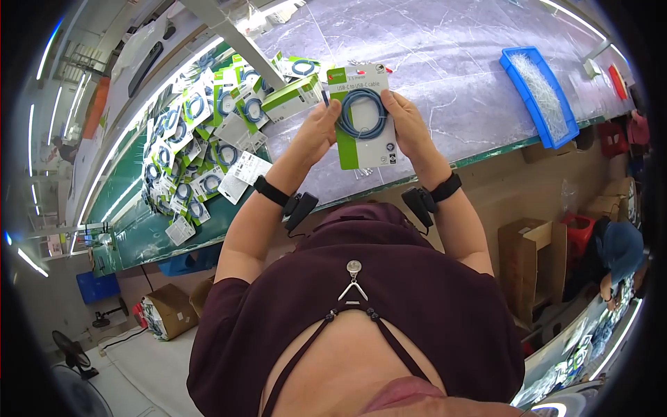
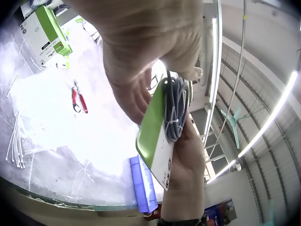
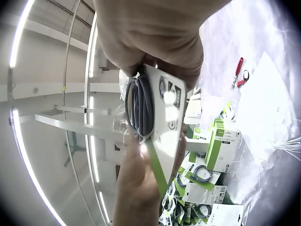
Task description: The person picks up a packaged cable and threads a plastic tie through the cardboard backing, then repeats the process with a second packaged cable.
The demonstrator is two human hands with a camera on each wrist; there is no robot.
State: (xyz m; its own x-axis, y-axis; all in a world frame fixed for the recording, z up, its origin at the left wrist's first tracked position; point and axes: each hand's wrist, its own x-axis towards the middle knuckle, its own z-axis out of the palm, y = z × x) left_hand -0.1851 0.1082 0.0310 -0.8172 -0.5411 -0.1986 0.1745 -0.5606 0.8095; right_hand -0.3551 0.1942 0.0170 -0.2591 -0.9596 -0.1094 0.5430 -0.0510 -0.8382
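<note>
Both hands hold a white and green retail card [image 1: 347, 154] upright above the table. A coiled blue-grey USB-C cable [image 1: 361, 135] is fixed to its front. My left hand [image 1: 319, 132] pinches the left edge, thumb on the front. On the opposite edge, my right hand [image 1: 411, 126] grips with its thumb near the coil. Seen edge-on in the left wrist view, the cable [image 2: 175, 110] bulges out from the card, with thin ties around it. The right wrist view shows the card's printed white face [image 3: 164, 117]; fingers behind it are partly hidden.
Many carded cables [image 1: 182, 132] lie piled on the left, beside a green and white box [image 1: 292, 99]. Red-handled cutters [image 2: 77, 99] and loose white ties [image 2: 17, 141] lie on the table. A blue tray [image 1: 561, 137] of ties stands right. Another person [image 1: 620, 250] is at far right.
</note>
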